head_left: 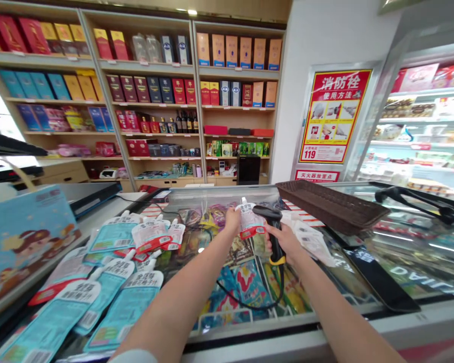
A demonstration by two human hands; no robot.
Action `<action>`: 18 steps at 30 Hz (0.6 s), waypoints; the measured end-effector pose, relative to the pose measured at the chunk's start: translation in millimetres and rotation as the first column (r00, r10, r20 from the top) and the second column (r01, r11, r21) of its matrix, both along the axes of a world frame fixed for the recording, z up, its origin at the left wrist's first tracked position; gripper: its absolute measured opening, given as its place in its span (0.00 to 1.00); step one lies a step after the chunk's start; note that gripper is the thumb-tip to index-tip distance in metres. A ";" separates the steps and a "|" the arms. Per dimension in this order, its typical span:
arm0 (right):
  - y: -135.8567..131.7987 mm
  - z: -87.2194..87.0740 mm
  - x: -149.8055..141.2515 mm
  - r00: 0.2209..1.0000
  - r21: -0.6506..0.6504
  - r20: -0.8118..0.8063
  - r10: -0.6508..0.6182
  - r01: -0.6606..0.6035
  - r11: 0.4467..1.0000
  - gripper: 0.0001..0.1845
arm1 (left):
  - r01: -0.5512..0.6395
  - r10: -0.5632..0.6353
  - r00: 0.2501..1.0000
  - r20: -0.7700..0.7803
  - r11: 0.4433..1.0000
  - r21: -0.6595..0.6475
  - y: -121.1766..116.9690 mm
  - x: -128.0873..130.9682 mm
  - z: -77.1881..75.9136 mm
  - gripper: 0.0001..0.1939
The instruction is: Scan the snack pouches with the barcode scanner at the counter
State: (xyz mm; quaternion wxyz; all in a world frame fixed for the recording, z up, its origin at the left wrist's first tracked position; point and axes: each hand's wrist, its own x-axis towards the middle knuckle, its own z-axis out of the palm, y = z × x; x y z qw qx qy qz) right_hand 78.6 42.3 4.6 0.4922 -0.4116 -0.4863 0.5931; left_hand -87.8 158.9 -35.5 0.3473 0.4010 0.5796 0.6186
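Observation:
My left hand (232,221) grips the left edge of a red and white drink pouch (248,222), held upright with its white spout on top. In my right hand (285,239) is a black and yellow barcode scanner (275,242), its head turned toward the pouch. My right fingers come close to the pouch's lower right corner; whether they touch it I cannot tell. A black cable (249,306) loops from the scanner's handle over the glass. To the left lies a pile of blue pouches (126,307) and red and white pouches (151,234), all with spouts.
Under my hands is a glass-topped freezer (219,343) with colourful packets inside. A brown woven basket (329,204), white plastic bags (312,239) and a black panel (382,280) lie on its right side. At far left stands a blue printed box (26,237). Shelves (155,106) line the back wall.

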 end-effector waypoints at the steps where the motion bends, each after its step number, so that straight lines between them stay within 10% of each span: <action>1: -0.3 -0.5 6.5 1.000 0.002 -0.001 -0.017 0.017 1.000 0.18 | 0.004 -0.005 0.999 -0.038 1.000 -0.024 0.9 14.0 -1.6 0.09; 7: -5.2 -2.1 32.1 0.995 0.001 -0.035 -0.095 0.095 0.995 0.20 | -0.060 0.031 0.935 -0.354 0.996 -0.073 -2.8 62.6 3.1 0.06; 18: -5.5 -4.8 41.4 0.997 -0.018 -0.049 -0.061 0.060 0.998 0.18 | -0.045 -0.029 0.874 -0.486 0.989 -0.140 -13.0 72.1 13.5 0.19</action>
